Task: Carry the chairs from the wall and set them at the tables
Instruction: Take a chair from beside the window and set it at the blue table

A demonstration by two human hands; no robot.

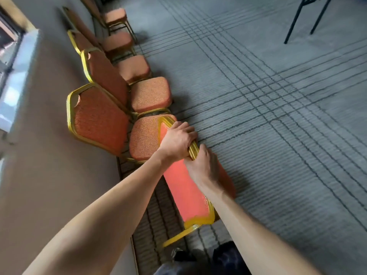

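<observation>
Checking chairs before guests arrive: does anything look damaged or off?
The nearest wall chair's backrest shows a pale gap between fabric and gold frame at its upper corner, possibly wear; too blurred to be sure. Nothing else stands out.

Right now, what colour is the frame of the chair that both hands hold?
Gold. The chair frame shows best in the head view.

A row of chairs (pixel 99 116) runs from the middle of the frame to the upper left, backs against the wall (pixel 49 175) on the left and seats facing the carpet (pixel 278 135) on the right. A window (pixel 12 56) sits at the far left edge. Just below the row, at centre, stands the nearest chair (pixel 184 187). The left hand (pixel 176 141) and right hand (pixel 202 167) grip its top rail side by side. Thin legs (pixel 297 16), perhaps a table's, stand at the upper right.
</observation>
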